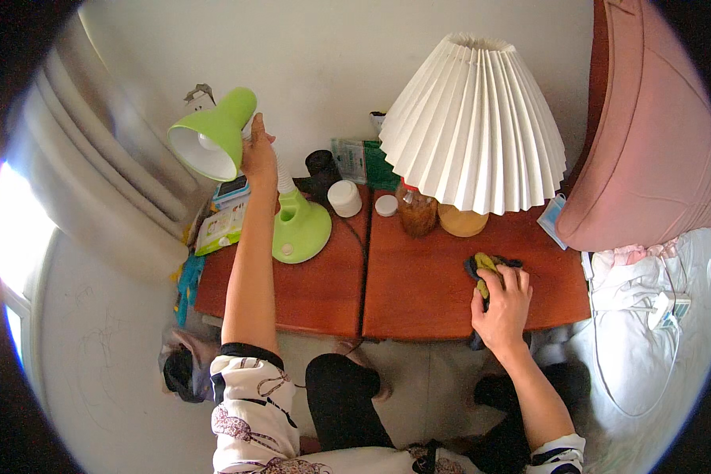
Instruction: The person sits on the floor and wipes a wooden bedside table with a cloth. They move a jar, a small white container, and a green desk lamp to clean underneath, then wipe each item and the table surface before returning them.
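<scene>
My left hand (259, 155) is at the neck of a green desk lamp (301, 228), just behind its tilted shade, with the fingers around the neck. The lamp's round base rests on the left part of a reddish-brown wooden tabletop (418, 290). A white bulb shows inside the shade. On the right part of the tabletop, my right hand (503, 305) presses on a bunched dark and yellow cloth (484, 263). Part of that cloth is hidden under the palm, and a dark end hangs over the front edge.
A lamp with a pleated white shade (477, 127) stands at the back right, above a jar with brown contents (416, 213). White containers (345, 198) and a wipes pack (220, 228) sit behind. A face mask (552, 220) lies by the pink headboard (646, 130). A power strip (669, 310) rests on the bed.
</scene>
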